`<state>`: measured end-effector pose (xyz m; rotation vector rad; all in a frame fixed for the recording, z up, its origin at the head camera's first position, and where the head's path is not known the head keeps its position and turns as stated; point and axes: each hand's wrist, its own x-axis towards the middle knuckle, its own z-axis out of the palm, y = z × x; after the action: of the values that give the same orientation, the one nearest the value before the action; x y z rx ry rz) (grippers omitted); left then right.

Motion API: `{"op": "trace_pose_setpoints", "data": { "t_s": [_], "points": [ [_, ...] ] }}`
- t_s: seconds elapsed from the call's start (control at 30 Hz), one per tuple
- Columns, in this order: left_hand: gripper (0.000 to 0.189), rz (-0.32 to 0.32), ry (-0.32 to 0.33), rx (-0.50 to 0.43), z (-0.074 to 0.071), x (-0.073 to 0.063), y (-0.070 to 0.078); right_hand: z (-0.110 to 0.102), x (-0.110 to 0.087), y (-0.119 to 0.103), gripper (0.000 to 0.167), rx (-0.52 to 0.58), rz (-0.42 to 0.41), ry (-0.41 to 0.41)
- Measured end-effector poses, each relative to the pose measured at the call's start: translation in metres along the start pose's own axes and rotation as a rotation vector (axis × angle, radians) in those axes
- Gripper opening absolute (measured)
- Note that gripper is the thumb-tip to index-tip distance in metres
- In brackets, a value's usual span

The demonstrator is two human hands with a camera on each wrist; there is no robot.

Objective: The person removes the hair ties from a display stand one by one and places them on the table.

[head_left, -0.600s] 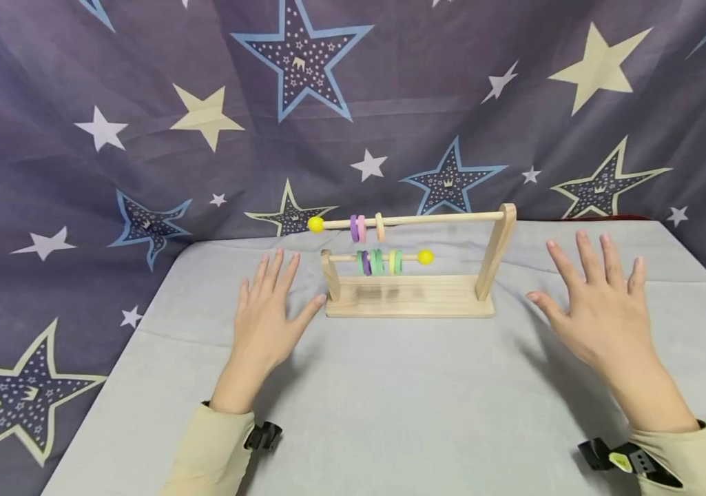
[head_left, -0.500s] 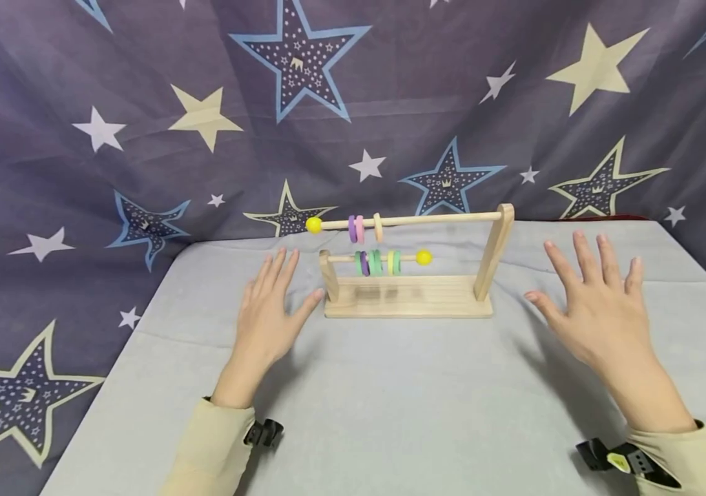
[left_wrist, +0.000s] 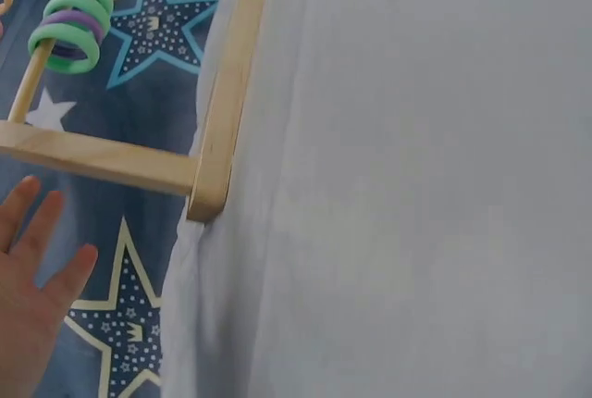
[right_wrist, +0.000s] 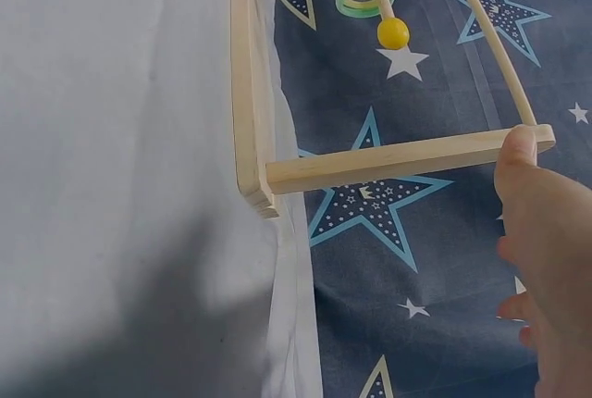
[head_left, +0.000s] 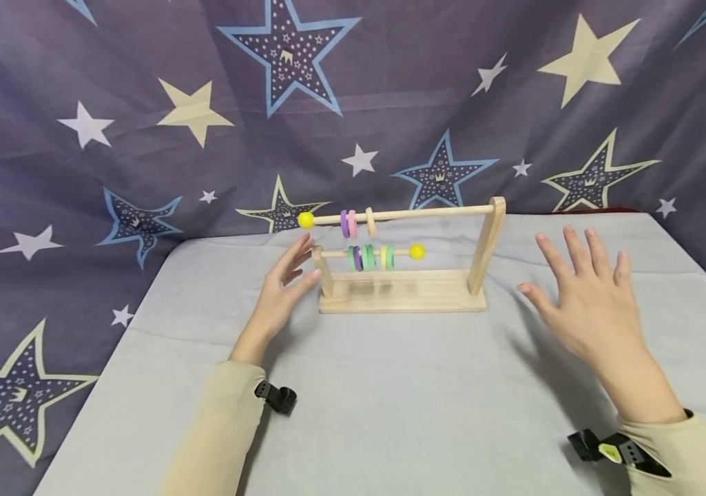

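A wooden ring rack (head_left: pixel 402 303) stands on the cloth-covered table. Its upper rod (head_left: pixel 433 213) runs left from the tall right post and carries purple, pink and peach rings (head_left: pixel 370 223), with a yellow ball (head_left: pixel 306 220) at its free end. Several green, purple and yellow rings (head_left: pixel 368 257) hang on the shorter lower rod, which ends in another yellow ball (head_left: pixel 417 252). My left hand (head_left: pixel 278 293) is beside the short left post; in the left wrist view a gap shows between fingertips (left_wrist: pixel 83 259) and post. My right hand (head_left: pixel 597 313) is spread, holding nothing, right of the rack.
A pale grey cloth (head_left: pixel 402 399) covers the table. Behind it hangs a dark curtain (head_left: pixel 427 83) printed with stars. Black camera straps sit on both wrists, the left strap (head_left: pixel 276 397) and the right strap (head_left: pixel 619 451).
My left hand has moved forward and right toward the rack's left post, turning more edge-on. My right hand stays spread in about the same place. The head view has shifted slightly.
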<state>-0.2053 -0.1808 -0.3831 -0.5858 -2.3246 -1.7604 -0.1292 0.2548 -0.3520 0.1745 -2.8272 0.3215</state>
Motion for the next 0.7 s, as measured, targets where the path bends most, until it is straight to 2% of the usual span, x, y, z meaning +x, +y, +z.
{"op": "trace_pose_setpoints", "data": {
  "t_s": [0.13, 0.23, 0.33, 0.53, 0.7],
  "points": [
    [0.058, -0.058, 0.042, -0.088, 0.006, 0.005, -0.003, 0.0, 0.002, -0.002, 0.074, 0.009, 0.0, 0.012],
    [0.053, -0.104, 0.076, -0.104, 0.01, 0.008, -0.006, 0.0, 0.003, -0.003, 0.074, 0.02, 0.004, 0.023],
    [0.05, -0.117, 0.086, -0.103, 0.013, 0.011, -0.008, 0.0, 0.004, -0.003, 0.075, 0.036, 0.005, 0.051],
    [0.046, -0.127, 0.082, -0.075, 0.012, 0.013, -0.011, 0.001, 0.004, -0.009, 0.071, 0.083, 0.004, 0.176],
    [0.045, -0.165, 0.075, -0.077, 0.011, 0.012, -0.013, 0.002, 0.001, -0.018, 0.061, 0.146, 0.006, 0.324]
  ]
}}
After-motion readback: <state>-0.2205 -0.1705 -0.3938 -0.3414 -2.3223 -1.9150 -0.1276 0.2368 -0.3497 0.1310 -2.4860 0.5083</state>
